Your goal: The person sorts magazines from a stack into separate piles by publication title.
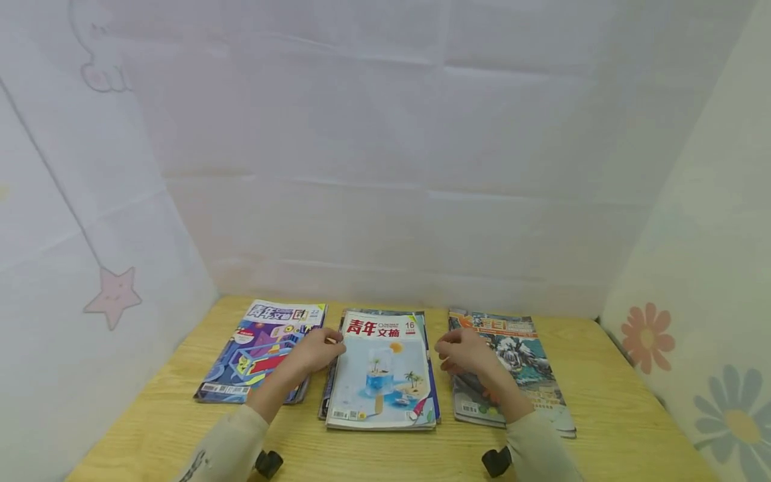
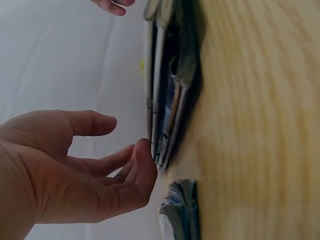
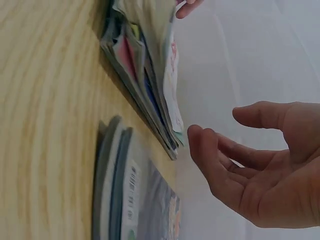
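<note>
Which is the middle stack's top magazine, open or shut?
Shut: the top magazine lies with its front cover facing up.

3 multicoloured rectangular magazine stacks: smooth printed paper | yellow flat desk: wood-grained, smooth | white patterned sheet: creased, matt, cloth-like

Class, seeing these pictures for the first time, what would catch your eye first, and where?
Probably the middle stack of magazines, its cover showing an ice lolly under a red title, between the left stack and right stack on the table. Next, the left hand and right hand, one at either side, holding nothing. A pink star stands out on the left wall.
</note>
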Action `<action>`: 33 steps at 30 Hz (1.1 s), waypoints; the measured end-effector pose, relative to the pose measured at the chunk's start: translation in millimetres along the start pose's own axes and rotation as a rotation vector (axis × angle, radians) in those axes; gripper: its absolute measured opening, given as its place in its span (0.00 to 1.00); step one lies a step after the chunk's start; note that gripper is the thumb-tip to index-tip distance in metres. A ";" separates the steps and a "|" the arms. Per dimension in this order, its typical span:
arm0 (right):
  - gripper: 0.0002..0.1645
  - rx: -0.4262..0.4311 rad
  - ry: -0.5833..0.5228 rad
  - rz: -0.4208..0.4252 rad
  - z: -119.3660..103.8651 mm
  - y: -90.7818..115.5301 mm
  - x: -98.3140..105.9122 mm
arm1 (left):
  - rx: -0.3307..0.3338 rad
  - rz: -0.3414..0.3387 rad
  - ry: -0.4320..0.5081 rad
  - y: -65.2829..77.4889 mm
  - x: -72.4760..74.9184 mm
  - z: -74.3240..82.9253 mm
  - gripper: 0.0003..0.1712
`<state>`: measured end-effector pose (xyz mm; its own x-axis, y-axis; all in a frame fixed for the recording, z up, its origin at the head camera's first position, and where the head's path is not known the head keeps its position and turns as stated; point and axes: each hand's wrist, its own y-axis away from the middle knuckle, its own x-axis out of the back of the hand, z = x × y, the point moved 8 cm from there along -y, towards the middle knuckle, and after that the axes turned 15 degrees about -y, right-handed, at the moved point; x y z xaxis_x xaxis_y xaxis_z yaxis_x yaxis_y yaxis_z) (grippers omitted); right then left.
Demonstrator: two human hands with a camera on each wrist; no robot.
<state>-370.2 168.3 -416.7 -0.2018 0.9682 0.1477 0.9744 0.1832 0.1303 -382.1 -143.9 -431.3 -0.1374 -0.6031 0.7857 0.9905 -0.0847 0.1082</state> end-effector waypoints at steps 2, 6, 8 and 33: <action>0.23 0.000 0.061 -0.009 1.6 -0.3 -5.6 | -0.006 -0.003 -0.039 -2.0 -2.5 -2.7 0.25; 0.20 0.009 0.174 -0.026 7.0 0.2 -15.7 | -0.023 0.002 -0.099 -2.5 -4.8 -5.7 0.22; 0.18 0.003 0.189 -0.035 10.7 1.6 -18.9 | -0.024 0.007 -0.112 -1.9 -5.9 -6.2 0.21; 0.17 -0.060 0.218 -0.001 31.9 -8.9 -25.4 | -0.041 -0.018 0.040 5.4 -8.4 10.4 0.23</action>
<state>-370.5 147.6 -452.9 -0.2255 0.9073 0.3549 0.9679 0.1672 0.1875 -375.5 -131.0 -430.9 -0.1561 -0.6327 0.7585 0.9871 -0.1276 0.0967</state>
